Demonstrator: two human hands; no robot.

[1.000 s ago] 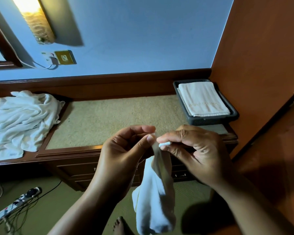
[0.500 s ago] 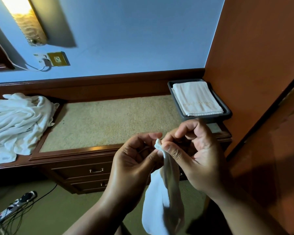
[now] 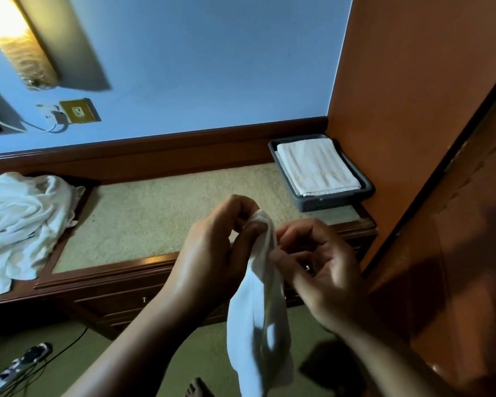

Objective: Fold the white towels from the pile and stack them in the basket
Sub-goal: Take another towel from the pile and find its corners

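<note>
A small white towel (image 3: 258, 319) hangs down in front of the desk. My left hand (image 3: 215, 247) pinches its top corner. My right hand (image 3: 315, 265) is beside the towel's upper edge with fingers curled and palm toward me; whether it still grips the cloth is unclear through blur. The pile of crumpled white towels (image 3: 20, 224) lies at the desk's left end. The grey basket (image 3: 327, 202) stands at the desk's far right corner with a folded white towel (image 3: 317, 166) in it.
The wooden desk (image 3: 126, 270) has a beige inset top and drawers below. An orange wall (image 3: 413, 110) closes off the right side. A power strip with cables (image 3: 20, 365) lies on the green floor at lower left. A lit wall lamp (image 3: 15, 44) hangs upper left.
My left hand rose with the towel's corner. My right hand slid down and right along the towel's edge and turned palm toward me. The view shifted slightly.
</note>
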